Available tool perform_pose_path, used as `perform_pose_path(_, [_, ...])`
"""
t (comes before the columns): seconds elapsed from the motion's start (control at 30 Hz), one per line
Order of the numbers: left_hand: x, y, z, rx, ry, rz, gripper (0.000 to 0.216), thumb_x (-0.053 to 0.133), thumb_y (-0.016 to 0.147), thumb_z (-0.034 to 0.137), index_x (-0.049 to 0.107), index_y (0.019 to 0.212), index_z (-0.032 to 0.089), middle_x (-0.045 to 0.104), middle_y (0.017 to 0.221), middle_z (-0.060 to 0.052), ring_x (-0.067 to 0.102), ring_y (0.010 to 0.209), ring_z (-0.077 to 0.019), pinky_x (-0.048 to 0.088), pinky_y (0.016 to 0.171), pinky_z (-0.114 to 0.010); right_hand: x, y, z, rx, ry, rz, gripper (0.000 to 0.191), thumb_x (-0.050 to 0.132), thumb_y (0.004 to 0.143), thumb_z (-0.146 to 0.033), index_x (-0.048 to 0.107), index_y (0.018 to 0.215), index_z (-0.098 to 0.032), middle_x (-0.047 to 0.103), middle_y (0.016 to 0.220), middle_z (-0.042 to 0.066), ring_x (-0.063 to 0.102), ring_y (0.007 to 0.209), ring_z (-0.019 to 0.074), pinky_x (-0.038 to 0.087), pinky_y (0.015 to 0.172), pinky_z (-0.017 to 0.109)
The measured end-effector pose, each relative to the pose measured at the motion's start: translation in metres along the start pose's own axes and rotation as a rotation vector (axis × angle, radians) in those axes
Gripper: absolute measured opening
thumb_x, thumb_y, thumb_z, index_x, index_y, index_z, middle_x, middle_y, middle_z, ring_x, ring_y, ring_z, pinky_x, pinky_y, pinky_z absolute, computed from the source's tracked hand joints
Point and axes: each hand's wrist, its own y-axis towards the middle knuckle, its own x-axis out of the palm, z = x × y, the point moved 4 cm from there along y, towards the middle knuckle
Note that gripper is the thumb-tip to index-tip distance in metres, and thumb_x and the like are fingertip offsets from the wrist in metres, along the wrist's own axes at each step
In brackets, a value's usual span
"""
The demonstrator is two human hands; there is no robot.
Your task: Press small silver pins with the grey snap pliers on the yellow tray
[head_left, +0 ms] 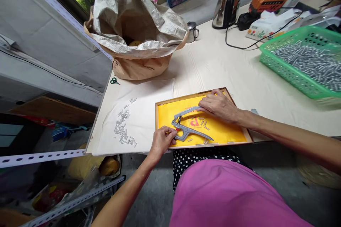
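A shallow tray (234, 131) with a yellow lining and a wooden rim lies at the table's front edge. Over it are grey spring-loaded hand pliers (186, 131), their two handles spread apart. My right hand (220, 107) is closed on the upper handle's end. My left hand (163, 140) pinches at the head of the pliers, beside a small red part (177, 129); what lies between its fingertips is too small to make out. Several small metal pins (205, 125) lie loose in the tray, and a scattered heap of similar pins (122, 124) is on the white cloth (149, 124) to the left.
A large open sack (144, 65) stands at the back left, with green scissors (114, 81) near it. Behind are a metal cup (191, 32) and a kettle (227, 3). A green basket (290, 78) full of metal pins sits at the right, beside a black cable (239, 47).
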Motion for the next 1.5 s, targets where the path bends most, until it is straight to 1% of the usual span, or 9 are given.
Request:
perform_pose_path(0.1, [0.003, 0.0, -0.002, -0.039, 0.042, -0.022, 0.01, 0.067, 0.084, 0.023, 0.067, 0.078, 0.016, 0.069, 0.067, -0.001, 0.069, 0.054, -0.0137, 0.046, 0.048, -0.019, 0.001, 0.001, -0.002, 0.007, 0.018, -0.019, 0.042, 0.034, 0.105, -0.04, 0.056, 0.077, -0.02, 0.061, 0.071, 0.002, 0.043, 0.07, 0.0159, 0.025, 0.077, 0.035])
perform_pose_path(0.3, [0.0, -0.001, 0.008, 0.207, 0.326, 0.019, 0.008, 0.064, 0.084, 0.021, 0.068, 0.078, 0.017, 0.073, 0.078, -0.003, 0.068, 0.064, -0.0144, 0.047, 0.057, -0.022, -0.001, 0.003, -0.004, 0.026, -0.004, -0.024, 0.04, 0.035, 0.105, -0.041, 0.058, 0.08, -0.019, 0.063, 0.073, 0.002, 0.044, 0.071, 0.0165, 0.025, 0.078, 0.035])
perform_pose_path(0.5, [-0.003, -0.001, 0.017, 0.196, 0.449, -0.056, 0.013, 0.059, 0.084, 0.021, 0.069, 0.077, 0.016, 0.069, 0.067, -0.001, 0.064, 0.061, -0.0145, 0.042, 0.059, -0.023, 0.002, 0.0, -0.005, 0.044, -0.034, -0.04, 0.043, 0.031, 0.106, -0.041, 0.06, 0.082, -0.019, 0.064, 0.076, 0.003, 0.046, 0.074, 0.0177, 0.026, 0.078, 0.035])
perform_pose_path(0.7, [0.0, 0.001, 0.024, 0.311, 0.657, -0.042, 0.014, 0.059, 0.081, 0.015, 0.068, 0.07, 0.017, 0.07, 0.073, -0.004, 0.061, 0.065, -0.0153, 0.042, 0.064, -0.025, 0.002, -0.002, -0.01, 0.054, -0.025, -0.045, 0.045, 0.03, 0.106, -0.042, 0.062, 0.084, -0.019, 0.067, 0.079, 0.004, 0.046, 0.075, 0.0184, 0.026, 0.083, 0.037])
perform_pose_path(1.0, [-0.001, -0.004, 0.019, 0.212, 0.563, -0.048, 0.013, 0.06, 0.083, 0.016, 0.067, 0.072, 0.016, 0.069, 0.074, -0.003, 0.062, 0.066, -0.0147, 0.041, 0.063, -0.024, 0.003, -0.007, -0.013, 0.055, -0.034, -0.028, 0.041, 0.033, 0.105, -0.039, 0.063, 0.086, -0.019, 0.066, 0.078, 0.004, 0.045, 0.075, 0.0185, 0.026, 0.082, 0.036])
perform_pose_path(1.13, [-0.001, -0.006, 0.014, 0.195, 0.512, -0.023, 0.011, 0.061, 0.083, 0.018, 0.067, 0.075, 0.015, 0.07, 0.077, -0.004, 0.063, 0.068, -0.0149, 0.042, 0.064, -0.024, 0.003, -0.01, -0.017, 0.075, 0.013, -0.022, 0.041, 0.036, 0.103, -0.046, 0.065, 0.102, -0.016, 0.067, 0.088, 0.008, 0.048, 0.082, 0.0212, 0.025, 0.084, 0.038])
perform_pose_path(1.2, [-0.001, -0.007, 0.013, 0.2, 0.498, -0.011, 0.011, 0.06, 0.083, 0.018, 0.067, 0.075, 0.015, 0.07, 0.076, -0.003, 0.063, 0.066, -0.0147, 0.043, 0.063, -0.024, 0.001, -0.012, -0.022, 0.091, 0.023, -0.038, 0.052, 0.04, 0.099, -0.058, 0.062, 0.114, -0.014, 0.066, 0.095, 0.01, 0.048, 0.088, 0.0241, 0.025, 0.084, 0.04])
perform_pose_path(1.33, [0.0, -0.008, 0.014, 0.224, 0.502, 0.008, 0.011, 0.06, 0.082, 0.016, 0.067, 0.074, 0.016, 0.07, 0.075, -0.004, 0.063, 0.066, -0.015, 0.043, 0.063, -0.024, 0.001, -0.017, -0.036, 0.12, 0.028, -0.107, 0.088, 0.041, 0.083, -0.084, 0.053, 0.133, -0.012, 0.062, 0.105, 0.015, 0.046, 0.094, 0.0291, 0.026, 0.084, 0.042])
perform_pose_path(1.5, [0.001, -0.008, 0.016, 0.244, 0.506, 0.02, 0.01, 0.061, 0.081, 0.016, 0.067, 0.072, 0.016, 0.071, 0.075, -0.004, 0.063, 0.068, -0.0155, 0.043, 0.065, -0.025, 0.0, -0.022, -0.052, 0.168, 0.035, -0.141, 0.106, 0.047, 0.074, -0.088, 0.041, 0.145, -0.01, 0.059, 0.118, 0.019, 0.045, 0.101, 0.0327, 0.027, 0.09, 0.046])
